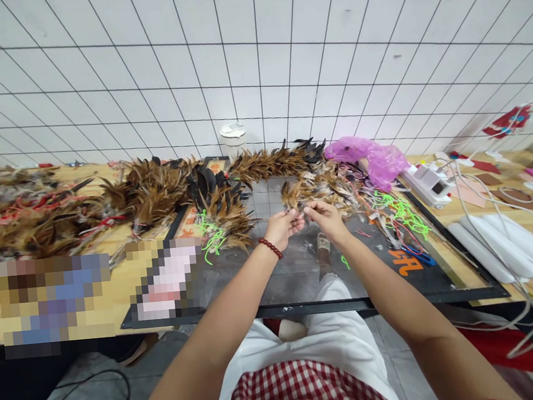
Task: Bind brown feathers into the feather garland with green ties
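Observation:
My left hand, with a red bead bracelet on the wrist, and my right hand meet over a dark cutting mat. Both hands pinch small brown feathers between their fingertips. Just beyond the hands lies a heap of brown feathers. A bundle of brown and black feathers with neon green cord lies to the left of my left hand.
Long rows of brown feathers cover the wooden table at left. A pink plastic bag, green and red cords, a white device and white cables lie at right. A white cup stands by the wire grid wall.

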{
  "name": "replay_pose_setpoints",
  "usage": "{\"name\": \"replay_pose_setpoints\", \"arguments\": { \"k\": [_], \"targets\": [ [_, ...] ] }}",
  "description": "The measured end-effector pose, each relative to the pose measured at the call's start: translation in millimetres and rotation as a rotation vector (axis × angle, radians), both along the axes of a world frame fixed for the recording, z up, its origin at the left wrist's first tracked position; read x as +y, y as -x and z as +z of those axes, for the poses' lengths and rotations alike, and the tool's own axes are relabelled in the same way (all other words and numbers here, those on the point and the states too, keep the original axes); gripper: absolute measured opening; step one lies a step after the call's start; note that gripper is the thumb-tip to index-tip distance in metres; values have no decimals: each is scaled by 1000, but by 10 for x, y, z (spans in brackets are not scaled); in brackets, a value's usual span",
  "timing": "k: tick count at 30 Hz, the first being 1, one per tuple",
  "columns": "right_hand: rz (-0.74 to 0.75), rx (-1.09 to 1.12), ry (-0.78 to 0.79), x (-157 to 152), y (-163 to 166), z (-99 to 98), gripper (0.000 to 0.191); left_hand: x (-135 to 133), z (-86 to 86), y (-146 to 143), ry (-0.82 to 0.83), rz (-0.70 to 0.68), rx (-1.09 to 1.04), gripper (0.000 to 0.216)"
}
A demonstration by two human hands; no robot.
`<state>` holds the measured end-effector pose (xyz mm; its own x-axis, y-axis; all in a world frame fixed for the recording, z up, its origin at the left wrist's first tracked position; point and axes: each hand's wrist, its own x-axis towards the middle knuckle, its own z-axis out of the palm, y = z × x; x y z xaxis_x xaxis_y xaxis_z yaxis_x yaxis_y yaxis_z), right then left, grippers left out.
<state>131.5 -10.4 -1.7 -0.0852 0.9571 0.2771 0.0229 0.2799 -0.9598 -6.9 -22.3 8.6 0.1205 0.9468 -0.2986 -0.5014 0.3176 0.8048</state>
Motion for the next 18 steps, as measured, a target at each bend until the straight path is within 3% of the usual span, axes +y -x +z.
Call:
{"name": "replay_pose_setpoints", "arguments": {
  "k": [12,15,18],
  "targets": [
    [-33,-9,-26,6,85,-84,25,-20,4,60,-24,-193,47,14],
    [-18,34,11,-1,53,-24,26,-13,-11,58,-64,-167,63,11],
    [8,220,113,16,-41,71,40,0,6,66,-104,-69,24,11]
  ]
}}
